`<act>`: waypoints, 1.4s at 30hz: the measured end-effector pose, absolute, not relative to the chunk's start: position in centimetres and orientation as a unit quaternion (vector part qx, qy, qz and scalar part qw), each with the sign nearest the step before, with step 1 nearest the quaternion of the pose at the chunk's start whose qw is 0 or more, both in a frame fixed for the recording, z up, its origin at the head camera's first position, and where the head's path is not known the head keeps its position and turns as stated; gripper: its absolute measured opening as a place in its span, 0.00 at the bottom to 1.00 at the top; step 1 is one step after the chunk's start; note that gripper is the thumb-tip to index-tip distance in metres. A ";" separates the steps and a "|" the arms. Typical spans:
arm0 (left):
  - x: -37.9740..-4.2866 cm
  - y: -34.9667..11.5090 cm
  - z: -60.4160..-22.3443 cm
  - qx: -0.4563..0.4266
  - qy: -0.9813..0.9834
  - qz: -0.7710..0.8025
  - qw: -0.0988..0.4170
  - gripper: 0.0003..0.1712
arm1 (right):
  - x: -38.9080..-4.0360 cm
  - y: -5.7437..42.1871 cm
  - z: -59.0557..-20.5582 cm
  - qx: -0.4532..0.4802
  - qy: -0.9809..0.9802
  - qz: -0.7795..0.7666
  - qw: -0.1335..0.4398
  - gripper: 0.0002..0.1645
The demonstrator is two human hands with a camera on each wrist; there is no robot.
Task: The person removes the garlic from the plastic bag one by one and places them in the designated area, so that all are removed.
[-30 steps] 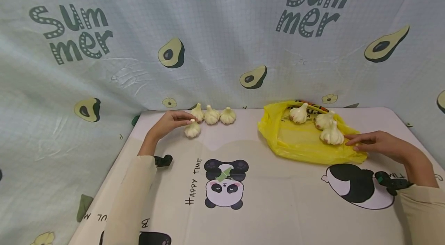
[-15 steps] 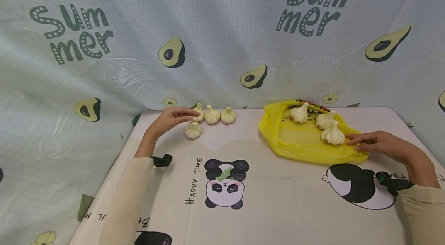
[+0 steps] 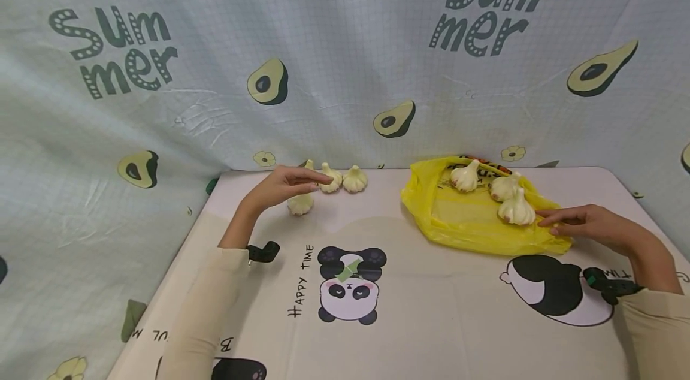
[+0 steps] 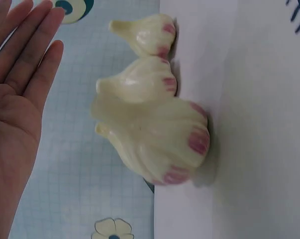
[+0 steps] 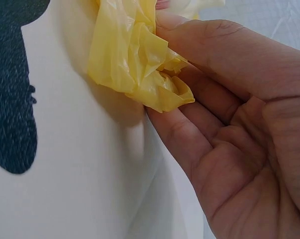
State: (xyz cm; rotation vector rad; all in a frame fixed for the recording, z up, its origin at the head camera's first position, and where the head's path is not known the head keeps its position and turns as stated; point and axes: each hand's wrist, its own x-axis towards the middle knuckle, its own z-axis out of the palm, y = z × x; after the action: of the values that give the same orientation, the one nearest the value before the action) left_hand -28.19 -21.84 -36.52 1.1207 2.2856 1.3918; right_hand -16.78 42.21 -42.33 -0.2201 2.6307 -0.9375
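Observation:
My left hand [image 3: 284, 187] hovers over the garlic at the back left, fingers extended and nothing held. Beneath it a garlic bulb [image 3: 300, 206] stands in front of a short row, whose left bulb is mostly hidden by the hand. The right-hand bulb [image 3: 354, 179] of that row shows whole. In the left wrist view the palm [image 4: 13, 114] is apart from the nearest bulb [image 4: 159, 139]. My right hand [image 3: 601, 227] pinches the right edge of a yellow plastic bag [image 3: 458, 229] between thumb and fingers. Three garlic bulbs, one of them the front bulb [image 3: 516, 209], lie on the bag.
A pale tablecloth [image 3: 426, 308] with printed pandas covers the table. Behind it hangs a light curtain [image 3: 323, 26] with avocado and lettering prints, close to the table's back edge.
My left hand has let go of the front garlic bulb, risen, and moved right over the row. My right hand stays at the bag's edge.

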 end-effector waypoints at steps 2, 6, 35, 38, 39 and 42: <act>-28.1 -21.3 -36.5 0.397 0.781 0.468 0.119 0.16 | -16.8 42.2 -42.3 -0.078 0.926 -0.327 0.170 0.22; -27.9 -20.2 -36.6 0.415 0.776 0.459 0.120 0.18 | -16.8 42.0 -42.4 -0.076 0.926 -0.329 0.170 0.22; -27.7 -9.3 -37.8 0.500 0.709 0.467 0.174 0.20 | -16.5 41.9 -42.1 -0.083 0.923 -0.333 0.175 0.22; -27.7 -8.1 -37.7 0.504 0.705 0.469 0.170 0.19 | -16.6 42.0 -42.2 -0.081 0.919 -0.341 0.177 0.23; -27.7 -7.7 -37.6 0.507 0.703 0.470 0.168 0.19 | -16.6 42.0 -42.2 -0.081 0.920 -0.340 0.177 0.23; -27.8 -6.6 -37.5 0.517 0.696 0.470 0.163 0.19 | -16.6 42.0 -42.2 -0.081 0.921 -0.339 0.175 0.22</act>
State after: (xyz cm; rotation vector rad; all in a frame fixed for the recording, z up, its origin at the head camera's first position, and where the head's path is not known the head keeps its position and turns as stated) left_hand -27.75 -6.58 -37.49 1.4757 1.9867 1.3414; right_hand -16.58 41.98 -42.22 -0.2298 2.6087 -0.9605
